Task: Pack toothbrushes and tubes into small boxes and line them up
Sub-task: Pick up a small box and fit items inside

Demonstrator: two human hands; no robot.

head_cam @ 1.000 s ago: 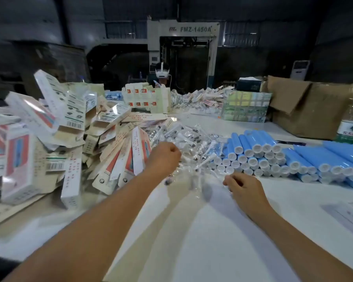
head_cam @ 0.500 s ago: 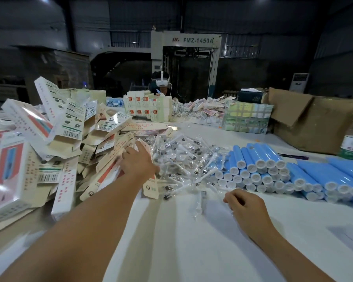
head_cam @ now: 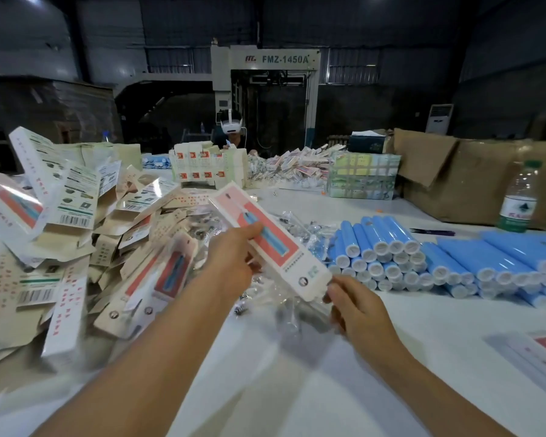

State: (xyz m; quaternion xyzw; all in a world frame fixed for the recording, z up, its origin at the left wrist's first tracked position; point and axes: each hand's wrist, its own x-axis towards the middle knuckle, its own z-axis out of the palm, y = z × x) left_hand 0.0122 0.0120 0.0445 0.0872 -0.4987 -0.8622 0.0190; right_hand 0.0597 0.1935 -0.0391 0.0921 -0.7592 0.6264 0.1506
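My left hand point(head_cam: 234, 260) grips a flat pink-and-white small box point(head_cam: 275, 244) by its middle and holds it tilted above the table. My right hand point(head_cam: 356, 310) pinches the near end of that box, fingers curled at its corner. Under the box lies a heap of toothbrushes in clear wrappers point(head_cam: 297, 228). To the right, blue tubes with white caps point(head_cam: 388, 257) are stacked in rows, caps facing me. A large pile of unfolded boxes point(head_cam: 76, 234) fills the left of the table.
A water bottle point(head_cam: 517, 197) and a brown carton point(head_cam: 473, 178) stand at the right back. A person wearing a headset point(head_cam: 232, 127) sits across the table behind more boxes point(head_cam: 207, 167). Finished boxes point(head_cam: 542, 351) lie at the right edge. White table point(head_cam: 297, 389) in front.
My left hand has lifted a box out of the pile and swung it to the right. My right hand rose from the table and took the box's near end.
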